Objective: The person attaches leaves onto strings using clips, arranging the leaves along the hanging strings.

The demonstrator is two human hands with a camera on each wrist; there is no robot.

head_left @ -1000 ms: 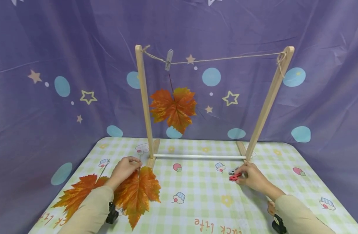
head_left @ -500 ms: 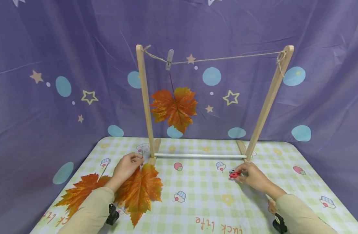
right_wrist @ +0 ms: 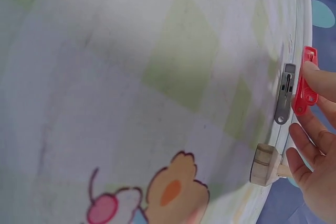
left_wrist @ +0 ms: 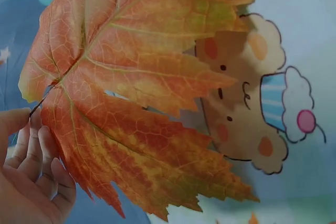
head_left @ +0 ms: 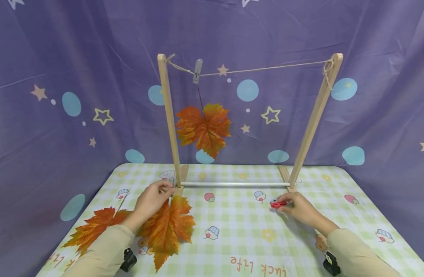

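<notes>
My left hand [head_left: 151, 201] pinches the thin stem of an orange artificial maple leaf [head_left: 170, 231] between thumb and forefinger. In the left wrist view that leaf's blade [left_wrist: 131, 124] spreads above the tablecloth. My right hand [head_left: 299, 208] grips a red clothespin [right_wrist: 306, 80] between thumb and fingers. Beside it on the table lies a grey clothespin [right_wrist: 285, 94], partly hidden behind the red one in the head view. A second leaf [head_left: 95, 229] lies at the left, partly covered by my left forearm.
A wooden frame with a left post [head_left: 169, 119] and right post [head_left: 315, 123] stands at the back. Twine [head_left: 260, 69] spans its top, bearing a leaf [head_left: 205, 127] hung from a grey clothespin [head_left: 197, 71]. A white rod [head_left: 232, 184] joins the posts low down.
My left hand has shifted slightly right, carrying the leaf along. The red clothespin has turned and risen a little in my right hand.
</notes>
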